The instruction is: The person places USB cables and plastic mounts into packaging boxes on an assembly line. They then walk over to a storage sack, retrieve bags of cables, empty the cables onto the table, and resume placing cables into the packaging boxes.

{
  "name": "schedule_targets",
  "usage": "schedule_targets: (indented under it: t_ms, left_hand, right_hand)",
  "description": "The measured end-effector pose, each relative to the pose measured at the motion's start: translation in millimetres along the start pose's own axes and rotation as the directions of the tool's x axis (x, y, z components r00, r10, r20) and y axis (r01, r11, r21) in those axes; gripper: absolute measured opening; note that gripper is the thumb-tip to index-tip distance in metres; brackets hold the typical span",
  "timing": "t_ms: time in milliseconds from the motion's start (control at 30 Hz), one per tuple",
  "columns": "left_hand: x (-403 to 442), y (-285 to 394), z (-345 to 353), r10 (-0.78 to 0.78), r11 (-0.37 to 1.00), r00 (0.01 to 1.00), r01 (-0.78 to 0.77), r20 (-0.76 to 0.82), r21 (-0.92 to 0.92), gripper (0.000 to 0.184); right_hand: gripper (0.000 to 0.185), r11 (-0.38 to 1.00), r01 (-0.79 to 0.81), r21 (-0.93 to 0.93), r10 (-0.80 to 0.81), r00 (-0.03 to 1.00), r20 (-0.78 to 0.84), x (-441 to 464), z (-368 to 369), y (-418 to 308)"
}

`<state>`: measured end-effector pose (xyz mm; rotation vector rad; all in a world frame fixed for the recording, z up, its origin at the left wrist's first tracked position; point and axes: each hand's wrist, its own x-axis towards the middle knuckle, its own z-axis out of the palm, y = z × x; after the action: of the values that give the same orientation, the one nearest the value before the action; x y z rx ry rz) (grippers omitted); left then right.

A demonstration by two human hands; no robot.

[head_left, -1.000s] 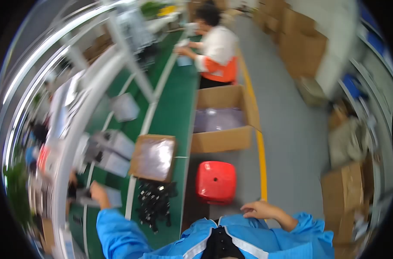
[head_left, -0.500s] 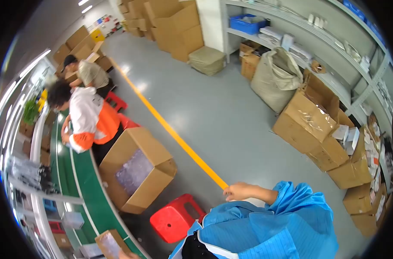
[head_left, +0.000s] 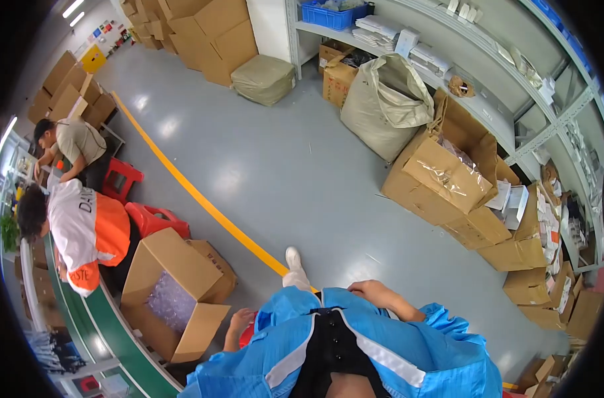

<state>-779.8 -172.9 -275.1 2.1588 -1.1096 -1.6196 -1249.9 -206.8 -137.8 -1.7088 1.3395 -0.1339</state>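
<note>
My left hand [head_left: 239,325] hangs low beside the blue jacket [head_left: 268,355] I wear, close to a red stool [head_left: 249,331] mostly hidden behind my sleeve. Its fingers look loosely stretched, with nothing visible in them. On the other side, my right hand [head_left: 373,292] is at the jacket's front edge. Its fingers are slightly bent and I see no object in them; their undersides are hidden. A white shoe [head_left: 293,259] of mine steps on the floor by the yellow line [head_left: 209,207].
An open carton [head_left: 207,304] with clear plastic bags stands at the green conveyor bench [head_left: 109,318]. Two people sit along it, one in a white and orange top [head_left: 93,225]. More cartons [head_left: 441,179], a woven sack [head_left: 388,106] and metal shelving [head_left: 540,132] line the right side.
My view has turned right and downward. My left hand has left the small carton at the bench and now hangs by my side. My right hand has come nearer my body's front.
</note>
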Motion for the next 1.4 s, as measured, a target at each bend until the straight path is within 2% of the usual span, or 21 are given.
schedule_targets:
  t_ms: [33, 100, 200, 267, 333, 400, 433, 467, 533, 600, 667, 733, 767, 833, 900, 967, 1000, 1100, 1167, 1300, 1400]
  left_hand:
    - [18.6, 12.7, -11.6, -0.003, 1.0, 1.0, 0.003, 0.007, 0.006, 0.03]
    - [46.3, 55.0, -44.0, -0.037, 0.966, 0.997, 0.018, 0.069, 0.258, 0.024]
    - [117.7, 124.8, -78.2, 0.006, 0.941, 0.997, -0.033, 0.082, 0.336, 0.021]
    - [204.5, 143.4, -100.4, 0.401, 0.868, 0.903, -0.429, 0.157, 0.25, 0.021]
    - [264.2, 246.0, -101.5, 0.074, 0.913, 0.989, -0.12, 0.13, 0.391, 0.018]
    - [330.1, 325.3, -90.6, 0.253, 0.789, 0.955, -0.296, 0.154, 0.538, 0.023]
    - [389.5, 349.9, -88.5, 0.501, 0.437, 0.824, -0.506, 0.265, 0.744, 0.025]
    - [385.8, 415.4, -67.0, 0.5, 0.514, 0.83, -0.516, 0.249, 0.685, 0.026]
    - [407.8, 508.7, -23.1, 0.678, 0.346, 0.645, -0.703, 0.353, 0.621, 0.027]
    - [384.9, 595.6, 39.1, 0.623, 0.592, 0.721, -0.689, 0.305, 0.419, 0.028]
    - [398.0, 641.3, 97.7, 0.673, 0.453, 0.612, -0.785, 0.414, 0.423, 0.029]
    - [394.4, 666.7, 157.1, 0.65, 0.436, 0.557, -0.83, 0.517, 0.346, 0.028]
    - [381.1, 681.3, 184.6, 0.553, 0.433, 0.586, -0.809, 0.592, 0.397, 0.029]
    - [383.2, 689.5, 230.4, 0.429, 0.3, 0.479, -0.875, 0.766, 0.379, 0.029]
    - [366.0, 709.9, 262.9, 0.278, 0.294, 0.43, -0.889, 0.859, 0.35, 0.029]
    - [354.3, 743.0, 294.9, -0.086, 0.017, 0.344, -0.938, 0.935, 0.347, 0.03]
    - [363.9, 756.4, 306.7, -0.104, 0.011, 0.35, -0.935, 0.931, 0.353, 0.03]
    - [408.2, 807.2, 350.0, -0.01, 0.131, 0.303, -0.944, 0.953, 0.302, 0.028]
    - [439.6, 861.4, 392.0, 0.053, 0.028, 0.279, -0.96, 0.959, 0.278, 0.025]
    - [523.1, 959.0, 495.7, 0.291, 0.08, 0.344, -0.939, 0.893, 0.336, 0.023]
    - [587.7, 1014.6, 572.8, 0.407, -0.112, 0.272, -0.933, 0.872, 0.343, 0.02]
  right_hand:
    - [0.027, 0.998, -0.056, 0.018, 0.056, 0.998, -0.006, 14.7, -20.0, -1.6]
    - [0.027, 0.989, -0.129, 0.068, 0.13, 0.991, -0.013, 48.2, -47.5, -4.9]
    - [0.025, 0.946, -0.294, 0.137, 0.306, 0.949, -0.077, 91.8, -81.5, -6.0]
    - [0.025, 0.936, -0.254, 0.242, 0.298, 0.94, -0.165, 118.3, -97.7, 0.7]
    - [0.025, 0.911, -0.246, 0.33, 0.323, 0.924, -0.204, 133.1, -107.8, 3.9]
    - [0.023, 0.835, -0.283, 0.472, 0.433, 0.868, -0.244, 144.1, -122.0, 9.7]
    - [0.023, 0.788, -0.294, 0.541, 0.487, 0.835, -0.256, 149.5, -127.6, 14.4]
    - [0.023, 0.765, -0.298, 0.571, 0.508, 0.824, -0.251, 156.5, -131.2, 23.5]
    - [0.023, 0.696, -0.222, 0.682, 0.542, 0.786, -0.297, 173.1, -137.2, 53.6]
    - [0.023, 0.654, -0.164, 0.739, 0.563, 0.758, -0.331, 186.9, -156.5, 81.4]
    - [0.023, 0.555, -0.058, 0.83, 0.572, 0.751, -0.33, 206.5, -189.8, 114.4]
    - [0.023, 0.494, 0.026, 0.869, 0.569, 0.746, -0.346, 221.7, -238.9, 147.4]
    - [0.023, 0.551, -0.044, 0.833, 0.58, 0.738, -0.345, 224.0, -269.7, 157.1]
    - [0.024, 0.631, -0.185, 0.753, 0.613, 0.714, -0.339, 234.5, -319.9, 172.1]
    - [0.024, 0.602, -0.143, 0.786, 0.615, 0.71, -0.343, 241.3, -337.9, 182.2]
    - [0.024, 0.612, -0.08, 0.787, 0.592, 0.706, -0.388, 245.4, -359.7, 200.7]
    - [0.024, 0.598, -0.072, 0.798, 0.595, 0.707, -0.382, 248.5, -365.0, 208.1]
    - [0.025, 0.467, -0.082, 0.88, 0.728, 0.601, -0.33, 250.9, -364.7, 224.4]
    - [0.024, 0.392, -0.081, 0.916, 0.782, 0.555, -0.286, 254.6, -362.5, 227.9]
    - [0.022, 0.163, -0.022, 0.986, 0.89, 0.434, -0.137, 281.0, -351.0, 233.6]
    - [0.021, 0.039, 0.072, 0.997, 0.925, 0.374, -0.063, 325.4, -350.7, 229.2]
